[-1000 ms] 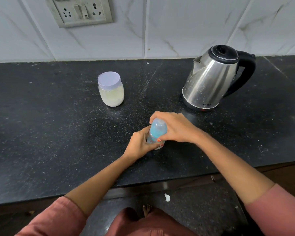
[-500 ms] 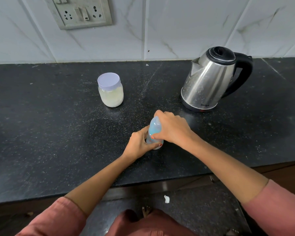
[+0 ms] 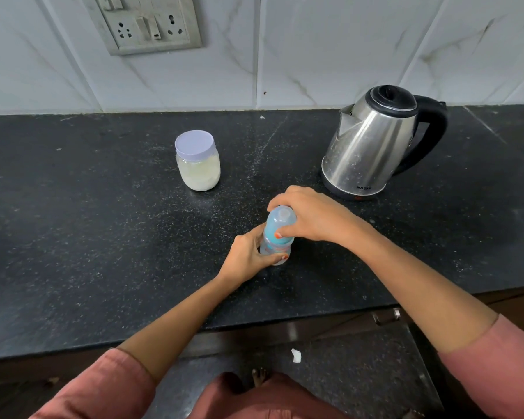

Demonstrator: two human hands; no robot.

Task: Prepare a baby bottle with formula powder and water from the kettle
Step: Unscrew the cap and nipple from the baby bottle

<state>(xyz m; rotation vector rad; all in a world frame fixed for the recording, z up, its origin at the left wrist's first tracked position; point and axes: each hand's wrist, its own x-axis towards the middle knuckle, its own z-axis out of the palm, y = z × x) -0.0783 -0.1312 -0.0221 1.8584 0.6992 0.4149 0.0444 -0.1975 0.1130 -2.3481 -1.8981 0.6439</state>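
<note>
You are at the opening step: the bottle (image 3: 277, 237) stands upright on the table (image 3: 73, 237), your left hand (image 3: 248, 252) clamped round its lower body, your right hand (image 3: 312, 216) closed over the blue cap (image 3: 280, 220). Next, I judge, twist the cap free while the lower grip holds firm. Beyond the grip to the left sits the lidded jar (image 3: 198, 160) of powder; beyond to the right, the kettle (image 3: 372, 140). Nothing stands between.

Dim, even indoor light; soft glare streaks on the steel kettle (image 3: 372, 146) and faint sheen on the black counter (image 3: 73, 237). Wide-angle bending curves the counter's far edge and wall tiles (image 3: 345, 49). Focus fairly sharp throughout.
</note>
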